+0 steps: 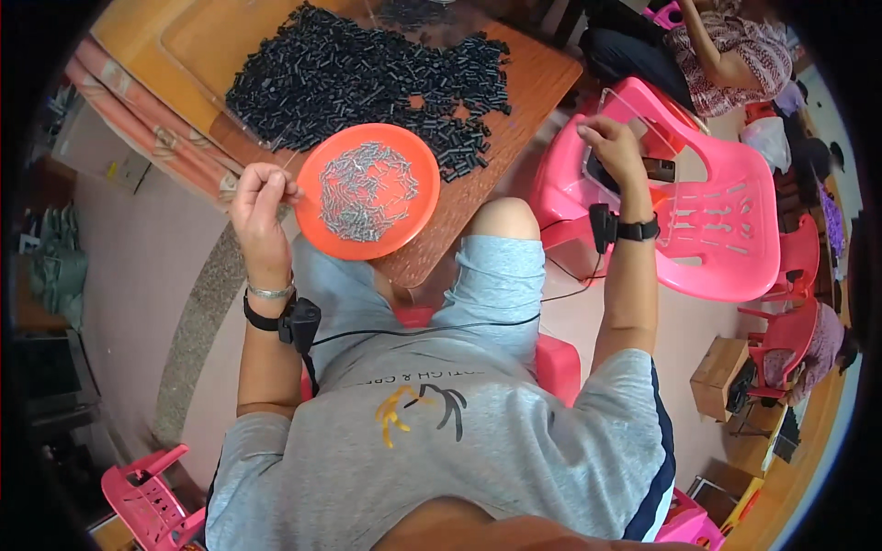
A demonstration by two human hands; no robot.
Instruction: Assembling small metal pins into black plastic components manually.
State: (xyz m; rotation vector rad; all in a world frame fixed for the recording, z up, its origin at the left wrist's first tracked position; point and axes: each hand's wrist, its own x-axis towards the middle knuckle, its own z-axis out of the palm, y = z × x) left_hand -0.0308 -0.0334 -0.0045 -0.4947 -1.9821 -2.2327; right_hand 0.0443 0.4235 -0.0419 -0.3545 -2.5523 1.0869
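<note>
Black pieces [349,78] crowd the wooden counter [542,72], orange plate [412,225] at its edge — floor [138,266] open leftward; left hand [257,204], fingers bunched; right hand [617,151], fingers half-curled — any hold unclear.

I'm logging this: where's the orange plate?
In the head view, left of centre, the orange plate is by the left hand, at the near end of the wooden table.

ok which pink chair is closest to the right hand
The big chair beside the wooden table; the right hand overlaps it in view, while the other chairs stand farther off.
</note>
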